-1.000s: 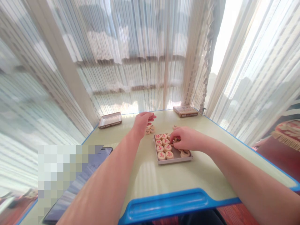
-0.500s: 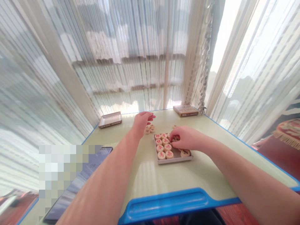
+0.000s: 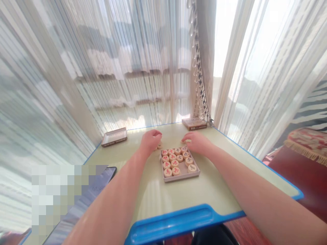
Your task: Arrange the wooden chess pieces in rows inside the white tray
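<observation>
A shallow open box (image 3: 181,176) holds round wooden Chinese chess pieces. Red-marked pieces (image 3: 168,172) fill its left side, dark-marked pieces (image 3: 192,168) line its right side and top, and a gap shows at the lower middle. My left hand (image 3: 150,141) is beyond the box's far left corner, its fingers curled down over a small cluster of loose pieces (image 3: 159,145); whether they grip one is hidden. Past the far right corner, my right hand (image 3: 198,141) has its fingertips pinched on a loose piece, mostly covered by the fingers.
A box lid or tray (image 3: 114,137) lies at the table's far left, and a flat printed box (image 3: 194,123) at the far right. A phone or tablet (image 3: 84,204) rests by my left forearm. The table (image 3: 150,190) has a blue edge with a molded groove (image 3: 173,219).
My right hand has left the box and moved to the loose piece beyond it. A dark-marked column now shows there. My left hand has lowered onto the loose cluster. The view has shifted.
</observation>
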`<control>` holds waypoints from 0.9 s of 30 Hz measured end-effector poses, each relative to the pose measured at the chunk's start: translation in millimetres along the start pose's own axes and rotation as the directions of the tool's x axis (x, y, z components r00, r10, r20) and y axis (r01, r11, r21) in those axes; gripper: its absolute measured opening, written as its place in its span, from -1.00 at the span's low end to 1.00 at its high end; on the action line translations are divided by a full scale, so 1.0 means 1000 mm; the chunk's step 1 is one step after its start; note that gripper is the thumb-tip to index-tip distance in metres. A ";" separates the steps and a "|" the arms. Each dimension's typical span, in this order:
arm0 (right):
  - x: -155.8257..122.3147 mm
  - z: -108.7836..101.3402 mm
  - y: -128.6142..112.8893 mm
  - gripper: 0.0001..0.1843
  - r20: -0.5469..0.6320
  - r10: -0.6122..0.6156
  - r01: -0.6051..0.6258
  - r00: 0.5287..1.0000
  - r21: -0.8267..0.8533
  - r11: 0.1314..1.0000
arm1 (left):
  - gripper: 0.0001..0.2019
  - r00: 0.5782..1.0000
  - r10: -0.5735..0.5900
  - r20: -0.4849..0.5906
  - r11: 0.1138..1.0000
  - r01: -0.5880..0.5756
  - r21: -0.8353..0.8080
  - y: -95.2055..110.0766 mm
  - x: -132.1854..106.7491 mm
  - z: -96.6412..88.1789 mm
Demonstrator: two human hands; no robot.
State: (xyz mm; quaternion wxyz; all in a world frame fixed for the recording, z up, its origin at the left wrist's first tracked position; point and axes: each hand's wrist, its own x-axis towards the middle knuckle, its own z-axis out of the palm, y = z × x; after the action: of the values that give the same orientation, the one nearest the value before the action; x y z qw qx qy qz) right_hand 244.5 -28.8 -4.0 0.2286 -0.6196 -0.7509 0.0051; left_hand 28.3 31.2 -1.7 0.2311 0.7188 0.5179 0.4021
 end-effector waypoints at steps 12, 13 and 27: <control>0.004 -0.004 0.000 -0.82 0.089 0.153 -0.150 0.984 -0.043 0.988 | -0.65 0.973 -0.117 0.200 0.992 0.124 -0.024 -0.011 0.005 0.007; 0.004 -0.005 0.000 -0.83 0.090 0.151 -0.147 0.984 -0.049 0.988 | -0.66 0.969 -0.136 0.206 0.982 0.159 -0.100 -0.012 0.006 0.007; -0.024 -0.037 -0.044 -0.81 0.128 -0.184 0.160 0.975 0.180 0.971 | -0.71 0.957 -0.178 0.230 0.940 0.234 -0.247 -0.009 0.006 0.005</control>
State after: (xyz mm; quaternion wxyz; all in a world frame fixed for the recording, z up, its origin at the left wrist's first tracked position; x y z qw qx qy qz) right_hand 220.1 -71.7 34.0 0.2253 -0.5285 -0.8131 0.0934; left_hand 28.8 40.2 -9.3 0.4203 0.6592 0.5042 0.3668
